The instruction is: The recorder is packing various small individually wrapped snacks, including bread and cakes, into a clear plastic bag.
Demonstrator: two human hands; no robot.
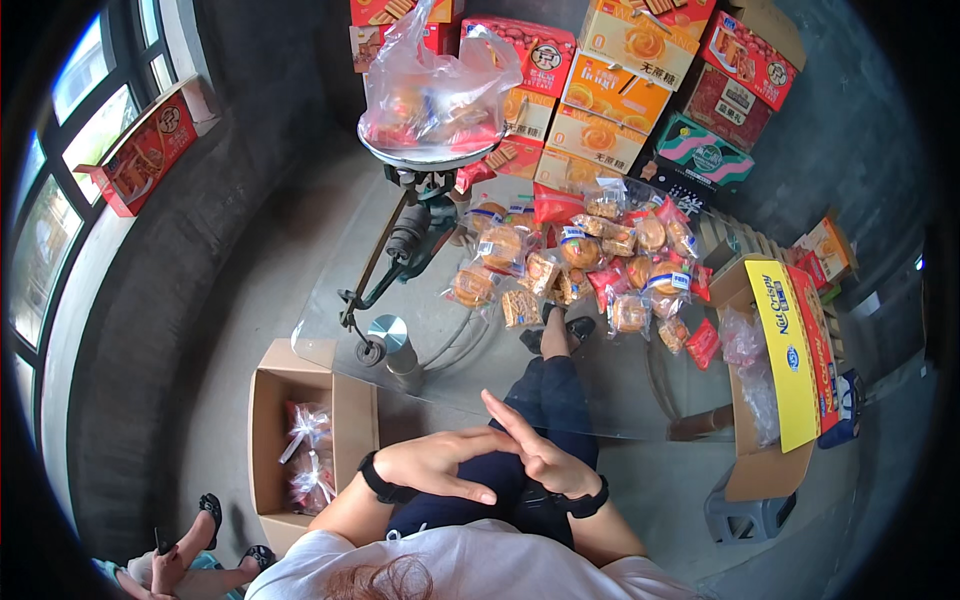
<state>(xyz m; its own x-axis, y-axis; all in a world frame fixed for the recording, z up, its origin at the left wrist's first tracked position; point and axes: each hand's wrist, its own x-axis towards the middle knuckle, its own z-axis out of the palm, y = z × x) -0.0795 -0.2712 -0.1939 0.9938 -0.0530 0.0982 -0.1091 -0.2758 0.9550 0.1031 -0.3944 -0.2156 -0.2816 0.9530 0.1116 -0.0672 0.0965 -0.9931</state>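
Note:
Above my lap, my left hand point(439, 461) and my right hand point(544, 457) meet at the fingers, both empty, each with a black band at the wrist. Beyond them is a glass table point(480, 390). On it lies a pile of individually wrapped biscuits and pastries point(581, 251), with several red packets among them. A balance scale point(409, 232) stands at the left of the pile. Its pan point(427, 159) bears a clear plastic bag point(442, 82) with wrapped snacks inside.
An open cardboard box point(274, 420) at left holds tied clear bags. Another open box point(776, 360) with plastic bags inside sits at right, above a grey stool point(750, 517). Snack cartons point(615, 97) are stacked behind the table. A seated person point(187, 562) is at lower left.

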